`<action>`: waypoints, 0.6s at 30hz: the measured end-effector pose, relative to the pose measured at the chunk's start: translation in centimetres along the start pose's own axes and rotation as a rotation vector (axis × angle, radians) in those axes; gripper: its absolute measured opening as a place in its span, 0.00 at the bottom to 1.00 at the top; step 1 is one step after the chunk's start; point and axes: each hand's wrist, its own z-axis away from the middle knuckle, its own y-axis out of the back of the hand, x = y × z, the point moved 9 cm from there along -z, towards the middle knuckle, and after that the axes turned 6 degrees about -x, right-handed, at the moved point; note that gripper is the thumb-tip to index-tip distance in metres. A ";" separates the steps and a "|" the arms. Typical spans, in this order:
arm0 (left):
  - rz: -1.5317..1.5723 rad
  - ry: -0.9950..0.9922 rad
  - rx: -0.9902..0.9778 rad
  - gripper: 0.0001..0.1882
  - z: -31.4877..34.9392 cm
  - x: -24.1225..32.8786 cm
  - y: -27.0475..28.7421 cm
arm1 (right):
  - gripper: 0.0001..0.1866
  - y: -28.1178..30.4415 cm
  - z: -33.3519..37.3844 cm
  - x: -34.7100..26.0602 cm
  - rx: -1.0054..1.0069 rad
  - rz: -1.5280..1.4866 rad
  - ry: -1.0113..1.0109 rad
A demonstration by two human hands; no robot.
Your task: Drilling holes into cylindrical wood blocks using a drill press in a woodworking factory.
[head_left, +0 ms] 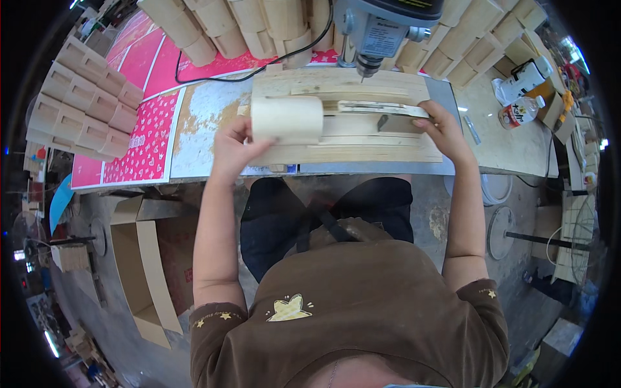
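My left hand (236, 143) grips the left end of a pale, rounded wooden piece (286, 120), its thumb on the near side. The piece lies on a wooden jig board (375, 154) with strips fixed along it. My right hand (447, 132) is closed around the right end of a narrow wooden strip (381, 108) on that board, thumb on the near side. A small dark block (384, 121) sits in the channel beside the strip. Just beyond the board hangs a drill press head (381, 39), its bit (366, 72) pointing down, apart from the wood.
Stacked wooden pieces with rectangular recesses (87, 100) stand at left, with more rounded pieces (259, 29) along the back. A black cable (259, 70) crosses the table. A bottle (521, 111) stands at right. An open cardboard box (147, 258) is on the floor at left.
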 end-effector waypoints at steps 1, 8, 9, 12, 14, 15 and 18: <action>0.121 0.043 0.033 0.13 0.2 0.9 0.5 | 0.11 0.1 0.4 0.9 0.007 -0.147 -0.057; 0.231 0.357 0.094 0.19 -0.8 -1.1 -0.9 | 0.11 -0.1 0.2 1.0 0.030 -0.364 -0.055; 0.232 0.361 0.120 0.20 -1.1 -1.7 -1.0 | 0.11 -0.2 0.1 1.0 0.023 -0.357 -0.051; 0.308 0.360 0.143 0.20 -0.7 -1.9 -0.9 | 0.12 -0.7 -0.8 0.2 0.016 -0.387 0.008; 0.279 0.338 0.197 0.19 0.2 -0.9 0.0 | 0.12 -0.9 -0.6 -0.3 0.011 -0.282 0.060; 0.248 0.315 0.234 0.18 0.5 -0.2 0.9 | 0.13 -0.8 -0.5 -0.4 0.026 -0.175 0.105; 0.118 0.133 0.263 0.19 0.5 1.9 4.4 | 0.13 -0.4 0.8 2.1 0.061 -0.265 0.002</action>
